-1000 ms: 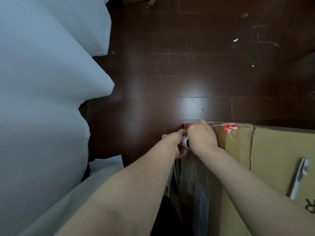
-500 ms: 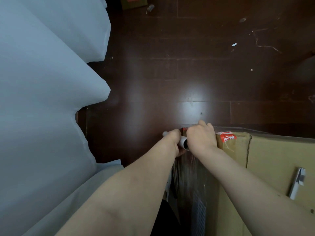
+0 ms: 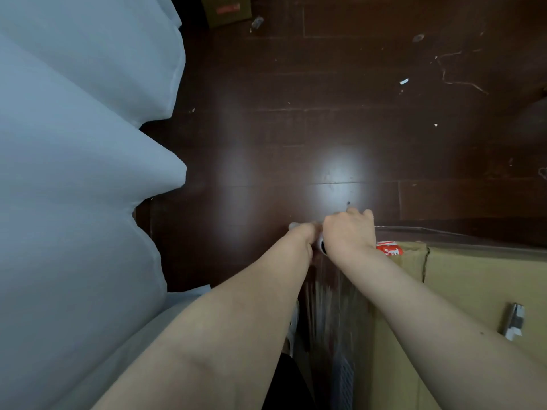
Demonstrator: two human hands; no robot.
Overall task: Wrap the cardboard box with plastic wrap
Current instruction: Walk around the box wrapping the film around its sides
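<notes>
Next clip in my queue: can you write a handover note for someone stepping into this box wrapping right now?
Left hand: grip on one end of the plastic wrap roll.
Right hand: grip on the other end, at the far left corner of the cardboard box.
Done: film is stretched along the box's left side.
Left: carry the roll round this corner and on round the box; the top looks bare. Layer count cannot be told.
Note: a small grey object lies on the box top.
</notes>
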